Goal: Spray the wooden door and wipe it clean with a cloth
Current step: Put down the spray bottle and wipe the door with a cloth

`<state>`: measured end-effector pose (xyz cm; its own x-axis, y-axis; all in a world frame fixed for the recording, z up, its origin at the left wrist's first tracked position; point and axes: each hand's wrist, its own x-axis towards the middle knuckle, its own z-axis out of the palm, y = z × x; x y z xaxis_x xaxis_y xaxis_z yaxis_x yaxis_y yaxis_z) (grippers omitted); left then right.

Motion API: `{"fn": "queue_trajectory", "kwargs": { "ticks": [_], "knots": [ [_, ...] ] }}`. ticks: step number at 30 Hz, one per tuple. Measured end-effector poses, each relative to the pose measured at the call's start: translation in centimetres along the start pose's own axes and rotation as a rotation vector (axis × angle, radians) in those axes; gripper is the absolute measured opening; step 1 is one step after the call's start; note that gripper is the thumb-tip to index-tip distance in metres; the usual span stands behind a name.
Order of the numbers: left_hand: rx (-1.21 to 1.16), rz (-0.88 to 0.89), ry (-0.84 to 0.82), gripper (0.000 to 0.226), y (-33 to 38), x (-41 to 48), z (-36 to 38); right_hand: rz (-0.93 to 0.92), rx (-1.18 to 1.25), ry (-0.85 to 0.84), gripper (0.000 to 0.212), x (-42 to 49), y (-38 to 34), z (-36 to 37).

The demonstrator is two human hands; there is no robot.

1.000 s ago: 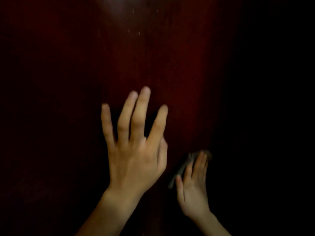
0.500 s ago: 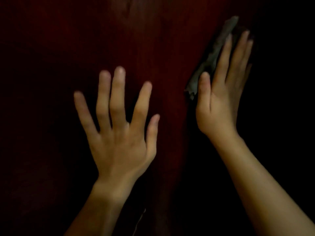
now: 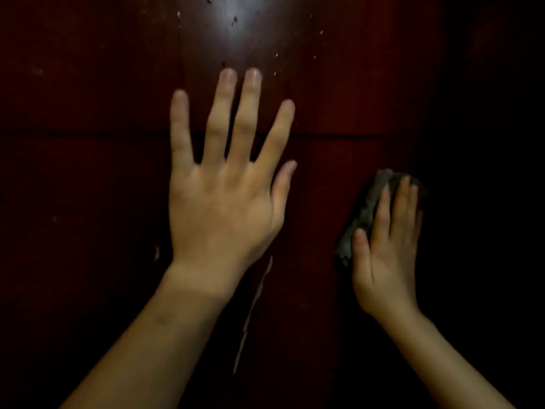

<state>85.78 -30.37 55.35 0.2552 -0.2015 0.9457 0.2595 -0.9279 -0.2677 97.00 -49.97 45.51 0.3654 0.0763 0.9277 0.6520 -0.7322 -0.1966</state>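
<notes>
- Left hand (image 3: pixel 224 199) flat, fingers spread, on the door (image 3: pixel 339 98).
- Right hand (image 3: pixel 386 246) presses the cloth (image 3: pixel 365 208) flat.
- Droplets (image 3: pixel 275 73) up top could get missed, tbh.

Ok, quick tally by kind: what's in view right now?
Bare hands: 2, left hand flat on the door, right hand pressing the cloth
Grey crumpled cloth: 1
Dark red wooden door: 1
Total: 4

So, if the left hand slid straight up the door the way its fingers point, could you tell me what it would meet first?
Probably the spray droplets scattered in the glare just above the left hand, which lies flat on the wooden door; nothing else shows in that line.
</notes>
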Motion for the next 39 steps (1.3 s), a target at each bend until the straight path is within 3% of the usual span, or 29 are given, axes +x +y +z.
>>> {"fn": "queue_trajectory", "kwargs": {
  "ticks": [5,8,11,13,16,18,21,25,29,34,39],
  "knots": [
    [-0.007,0.021,0.039,0.063,-0.4,-0.2,0.3,0.047,-0.052,0.058,0.067,3.1,-0.3,-0.5],
    [-0.210,0.002,0.089,0.062,-0.7,0.1,-0.4,0.087,-0.081,0.119,0.072,4.3,-4.0,-0.2],
    [-0.481,-0.048,0.138,0.055,-2.7,-0.6,-2.0,-0.128,-0.142,0.119,0.072,4.3,-9.6,0.4],
    [-0.389,-0.108,0.198,0.050,-5.0,-1.9,-2.7,-0.317,-0.163,0.079,0.070,3.4,-12.6,1.2],
    [-0.150,-0.180,0.185,0.052,-8.2,-5.0,-3.1,-0.451,-0.185,0.033,0.067,3.5,-12.2,1.0],
    [-0.017,-0.113,0.123,0.057,-9.5,-6.3,-2.9,-0.406,-0.169,0.028,0.068,4.8,-8.3,0.0],
    [0.061,-0.059,0.036,0.066,-10.5,-7.5,-2.7,-0.108,-0.106,0.025,0.069,4.9,-2.8,-1.2],
    [0.005,-0.080,0.031,0.073,-10.4,-7.2,-2.9,0.109,-0.066,0.060,0.070,4.6,-5.4,-0.6],
    [-0.253,-0.113,0.001,0.070,-11.4,-7.5,-4.6,-0.109,-0.157,0.088,0.074,4.0,-14.8,1.5],
    [-0.145,-0.202,0.051,0.064,-16.5,-9.0,-6.8,-0.466,-0.105,0.088,0.069,2.2,-26.9,4.3],
    [-0.043,-0.243,0.008,0.062,-21.8,-11.4,-7.7,-0.503,-0.158,0.078,0.069,3.5,-23.8,3.6]
  ]
}}
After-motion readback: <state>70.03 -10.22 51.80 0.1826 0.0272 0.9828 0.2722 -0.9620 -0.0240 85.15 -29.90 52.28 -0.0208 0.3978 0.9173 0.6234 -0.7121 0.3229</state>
